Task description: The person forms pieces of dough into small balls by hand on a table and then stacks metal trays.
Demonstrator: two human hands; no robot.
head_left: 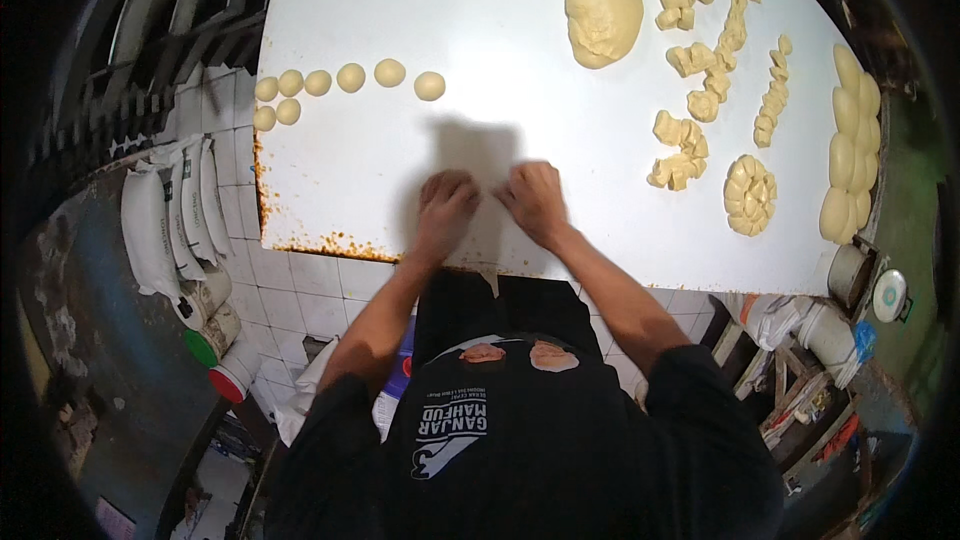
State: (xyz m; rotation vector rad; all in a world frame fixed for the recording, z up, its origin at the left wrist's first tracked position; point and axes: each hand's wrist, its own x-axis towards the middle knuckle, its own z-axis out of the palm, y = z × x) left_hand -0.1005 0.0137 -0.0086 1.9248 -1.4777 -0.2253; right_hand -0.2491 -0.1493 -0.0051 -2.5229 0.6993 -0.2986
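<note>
My left hand (pixel 447 208) rests low over the white tabletop (pixel 400 160) near its front edge, fingers curled downward. Just to its right is my right hand (pixel 532 200), also with curled fingers, and a gap separates the two. Whatever lies under either palm is hidden. Beyond my left hand, several smooth round dough balls (pixel 430 86) form a row running to the table's left edge, with a second short row (pixel 288 111) in front. A large smooth lump of dough (pixel 602 10) lies at the far right of my hands.
Cut dough pieces (pixel 680 150) lie in clusters and strips on the right, near a round cluster of pieces (pixel 750 196). Long dough rolls (pixel 845 155) are stacked at the right edge. White sacks (pixel 165 220) and buckets (pixel 235 370) stand left of the table, a pot (pixel 848 275) at its right corner.
</note>
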